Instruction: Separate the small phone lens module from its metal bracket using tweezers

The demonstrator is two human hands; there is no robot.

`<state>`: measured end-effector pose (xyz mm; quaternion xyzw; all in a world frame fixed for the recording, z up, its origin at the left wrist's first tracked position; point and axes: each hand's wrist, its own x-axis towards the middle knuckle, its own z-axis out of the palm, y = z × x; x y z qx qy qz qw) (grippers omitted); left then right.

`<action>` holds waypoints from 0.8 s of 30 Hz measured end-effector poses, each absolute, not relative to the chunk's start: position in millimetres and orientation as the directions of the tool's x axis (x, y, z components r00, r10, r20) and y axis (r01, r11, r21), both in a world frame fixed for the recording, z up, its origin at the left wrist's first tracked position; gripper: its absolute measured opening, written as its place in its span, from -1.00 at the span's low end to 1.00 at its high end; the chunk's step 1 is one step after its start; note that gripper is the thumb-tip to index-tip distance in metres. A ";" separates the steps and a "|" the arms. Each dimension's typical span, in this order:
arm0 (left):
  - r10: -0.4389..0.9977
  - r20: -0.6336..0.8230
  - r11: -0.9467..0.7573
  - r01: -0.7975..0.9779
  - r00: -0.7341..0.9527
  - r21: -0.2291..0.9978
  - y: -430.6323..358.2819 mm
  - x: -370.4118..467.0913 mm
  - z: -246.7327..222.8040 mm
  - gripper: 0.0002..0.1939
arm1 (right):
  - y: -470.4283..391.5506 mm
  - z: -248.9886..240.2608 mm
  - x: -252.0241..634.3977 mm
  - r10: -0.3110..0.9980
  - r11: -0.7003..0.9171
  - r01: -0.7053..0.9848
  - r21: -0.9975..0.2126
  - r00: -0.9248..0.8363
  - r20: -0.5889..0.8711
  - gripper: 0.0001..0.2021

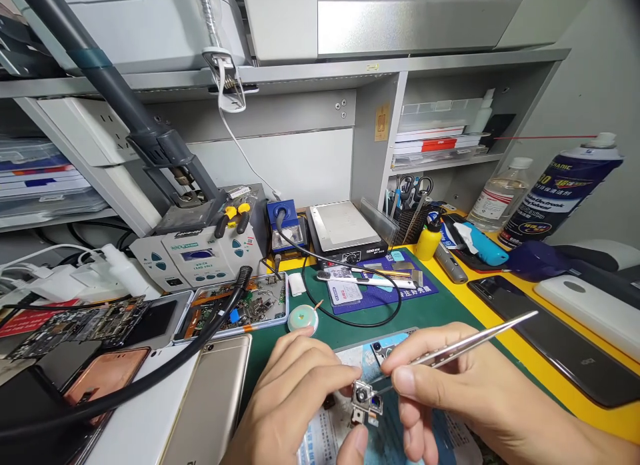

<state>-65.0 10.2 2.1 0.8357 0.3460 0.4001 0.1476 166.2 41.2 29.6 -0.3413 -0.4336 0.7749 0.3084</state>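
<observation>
My left hand [295, 398] is at the bottom centre, its fingertips closed around the edge of a small metal camera module [362, 394] with round lenses. My right hand [440, 385] pinches silver tweezers [463, 345] between thumb and fingers; the tips point down-left at the module and reach its lens area. Whether the tips touch it cannot be made out. Beneath both hands lies a blue and white printed sheet [325, 433]. Just behind the module, a dark bracket-like part [379, 350] rests on the sheet, partly hidden by my right fingers.
A gold phone [213, 392] and an open parts tray [265, 302] are at left, crossed by a thick black hose [165, 378]. Behind are a round solder-wick spool [303, 318], a looping cable and a heating plate [345, 225]. A black phone [555, 338] lies right.
</observation>
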 end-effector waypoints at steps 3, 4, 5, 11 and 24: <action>0.698 0.583 -0.715 0.451 0.415 0.535 10.3 -63.6 1.4 -0.66 | 41.3 28.4 166.8 0.769 -0.419 -0.181 -0.890 -0.592 -0.241 -0.84; 0.692 0.588 -0.720 0.449 0.418 0.528 10.7 -63.4 1.1 -0.66 | 41.0 28.5 166.9 0.767 -0.419 -0.182 -0.889 -0.595 -0.240 -0.84; 0.685 0.593 -0.727 0.448 0.423 0.521 11.2 -63.4 0.9 -0.67 | 40.7 28.8 166.8 0.768 -0.415 -0.183 -0.891 -0.596 -0.235 -0.84; 0.653 0.609 -0.754 0.458 0.450 0.470 14.7 -66.3 2.8 -0.67 | 39.5 29.3 165.8 0.768 -0.405 -0.189 -0.895 -0.601 -0.220 -0.81; 0.591 0.661 -0.790 0.498 0.463 0.358 16.2 -66.8 2.4 -0.62 | 39.7 33.5 163.0 0.764 -0.461 -0.188 -0.867 -0.581 -0.281 -0.70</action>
